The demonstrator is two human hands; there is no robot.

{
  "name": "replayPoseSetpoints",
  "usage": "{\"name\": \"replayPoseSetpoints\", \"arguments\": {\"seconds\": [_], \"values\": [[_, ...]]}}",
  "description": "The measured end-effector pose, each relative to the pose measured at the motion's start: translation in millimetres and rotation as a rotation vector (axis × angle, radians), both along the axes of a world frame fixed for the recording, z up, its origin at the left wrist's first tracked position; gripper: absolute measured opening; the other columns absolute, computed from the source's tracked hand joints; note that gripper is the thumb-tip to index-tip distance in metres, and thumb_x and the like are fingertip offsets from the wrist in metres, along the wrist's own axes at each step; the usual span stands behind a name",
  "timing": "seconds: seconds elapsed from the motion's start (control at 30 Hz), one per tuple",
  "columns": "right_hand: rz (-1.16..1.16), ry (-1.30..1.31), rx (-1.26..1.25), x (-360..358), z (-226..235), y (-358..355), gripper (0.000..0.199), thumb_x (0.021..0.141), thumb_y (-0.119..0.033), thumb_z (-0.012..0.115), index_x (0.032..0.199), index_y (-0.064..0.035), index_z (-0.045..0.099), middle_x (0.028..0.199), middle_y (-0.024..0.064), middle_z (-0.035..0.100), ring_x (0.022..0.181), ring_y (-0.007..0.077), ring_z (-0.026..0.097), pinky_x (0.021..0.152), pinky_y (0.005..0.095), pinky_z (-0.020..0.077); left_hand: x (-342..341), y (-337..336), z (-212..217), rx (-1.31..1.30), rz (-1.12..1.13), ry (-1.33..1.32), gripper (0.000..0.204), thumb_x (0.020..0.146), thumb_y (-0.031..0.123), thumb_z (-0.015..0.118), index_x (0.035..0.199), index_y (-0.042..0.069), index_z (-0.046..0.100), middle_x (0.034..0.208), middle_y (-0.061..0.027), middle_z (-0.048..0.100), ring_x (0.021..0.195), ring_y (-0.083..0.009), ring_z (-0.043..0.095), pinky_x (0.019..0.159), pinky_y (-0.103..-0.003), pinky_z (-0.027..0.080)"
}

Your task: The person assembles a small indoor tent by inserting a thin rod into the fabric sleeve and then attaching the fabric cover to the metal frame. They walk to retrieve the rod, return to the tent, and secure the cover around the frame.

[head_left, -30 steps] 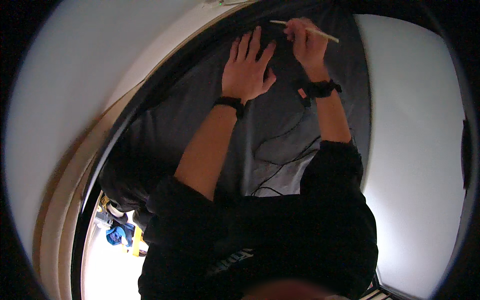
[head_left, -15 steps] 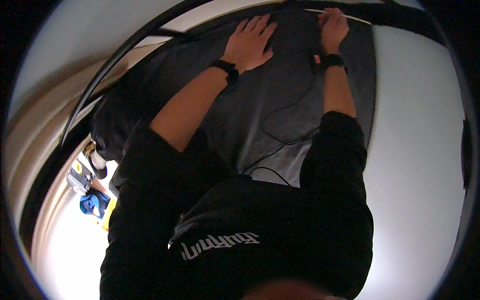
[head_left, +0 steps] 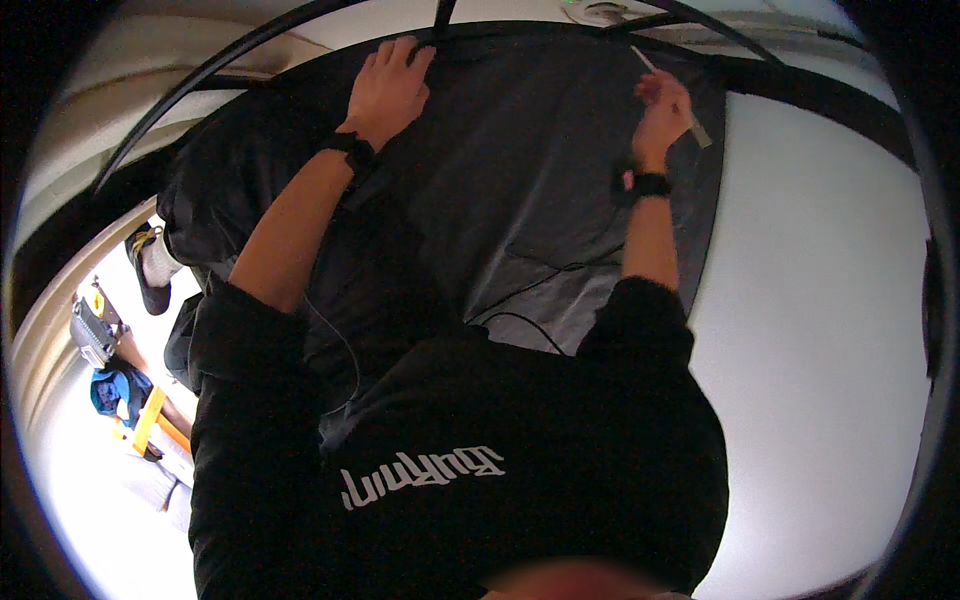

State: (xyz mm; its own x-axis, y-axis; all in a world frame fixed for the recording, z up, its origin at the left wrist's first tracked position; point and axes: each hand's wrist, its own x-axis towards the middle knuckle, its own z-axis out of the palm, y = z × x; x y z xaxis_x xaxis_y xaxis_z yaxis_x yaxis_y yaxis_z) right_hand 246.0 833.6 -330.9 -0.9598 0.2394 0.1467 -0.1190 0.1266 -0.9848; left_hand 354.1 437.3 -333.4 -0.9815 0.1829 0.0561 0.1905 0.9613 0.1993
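Pale wall surface [head_left: 820, 330] filling the right side, bright floor far below at the lower left, strewn with a blue bundle [head_left: 112, 388] and a yellow tool [head_left: 148, 420], suggesting work done from some height. Spreading across the middle, a large sheet of dark grey fabric [head_left: 540, 180], edged at the top by a curved black frame bar [head_left: 250, 55]. Pressing flat against the upper edge of the fabric, left hand [head_left: 388, 88], fingers splayed wide and gripping nothing, just pinning the cloth near the bar. Pinching a thin pale stick [head_left: 672, 98] (a slim rod or strip, hard to tell which) between fingertips, right hand [head_left: 660, 108], closed narrowly on it, the stick slanting up-left to down-right over the fabric's upper right corner. Wearing dark bands on both wrists; thin black cords [head_left: 540, 285] trailing loosely over the lower fabric. Judging the risks: cloth sliding or bunching if the flat palm eases off, since only pressure is holding it; the stick slipping from so light a pinch and dropping to the floor below; a trailing cord snagging on a forearm while reaching.
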Motion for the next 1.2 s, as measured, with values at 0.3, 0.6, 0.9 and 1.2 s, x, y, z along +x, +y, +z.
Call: {"name": "replayPoseSetpoints", "arguments": {"seconds": [0.3, 0.6, 0.9, 1.2], "values": [[0.361, -0.34, 0.068, 39.2, -8.4, -102.8, 0.033, 0.109, -0.026, 0.059, 0.114, 0.0043, 0.071, 0.097, 0.0144, 0.077, 0.08, 0.0168, 0.072, 0.073, 0.0296, 0.058, -10.3, 6.3, -13.6, 0.183, -0.057, -0.119, 0.051, 0.091, 0.026, 0.069, 0.139, 0.012, 0.06, 0.135, -0.0149, 0.06, 0.118, -0.0349, 0.063, 0.098, -0.048, 0.056], [0.417, -0.206, 0.089, 31.9, -1.9, -112.1, 0.031, 0.11, -0.024, 0.056, 0.111, 0.0029, 0.071, 0.095, 0.0102, 0.075, 0.083, 0.0142, 0.07, 0.073, 0.0289, 0.0575, -9.7, 1.0, -21.7, 0.25, -0.051, -0.119, 0.058, 0.094, 0.023, 0.067, 0.149, 0.013, 0.05, 0.148, -0.0176, 0.053, 0.132, -0.0382, 0.056, 0.11, -0.049, 0.051], [0.307, -0.219, 0.016, 32.7, -11.5, -128.2, 0.031, 0.11, -0.025, 0.058, 0.111, 0.003, 0.071, 0.095, 0.0103, 0.075, 0.084, 0.0175, 0.071, 0.079, 0.0307, 0.0592, -21.5, 3.4, -15.4, 0.27, -0.104, -0.226, 0.054, 0.089, 0.025, 0.069, 0.141, 0.014, 0.059, 0.147, -0.0144, 0.056, 0.132, -0.035, 0.056, 0.109, -0.047, 0.05], [0.456, -0.1, 0.451, 21.7, 6.1, -111.9, 0.028, 0.109, -0.022, 0.058, 0.115, 0.0014, 0.072, 0.097, 0.0101, 0.076, 0.086, 0.0145, 0.072, 0.079, 0.0297, 0.0597, -11.0, 52.4, 9.2, 0.068, -0.167, -0.235, 0.067, 0.09, 0.034, 0.071, 0.15, 0.012, 0.052, 0.16, -0.0159, 0.043, 0.143, -0.038, 0.047, 0.113, -0.055, 0.046]]}}
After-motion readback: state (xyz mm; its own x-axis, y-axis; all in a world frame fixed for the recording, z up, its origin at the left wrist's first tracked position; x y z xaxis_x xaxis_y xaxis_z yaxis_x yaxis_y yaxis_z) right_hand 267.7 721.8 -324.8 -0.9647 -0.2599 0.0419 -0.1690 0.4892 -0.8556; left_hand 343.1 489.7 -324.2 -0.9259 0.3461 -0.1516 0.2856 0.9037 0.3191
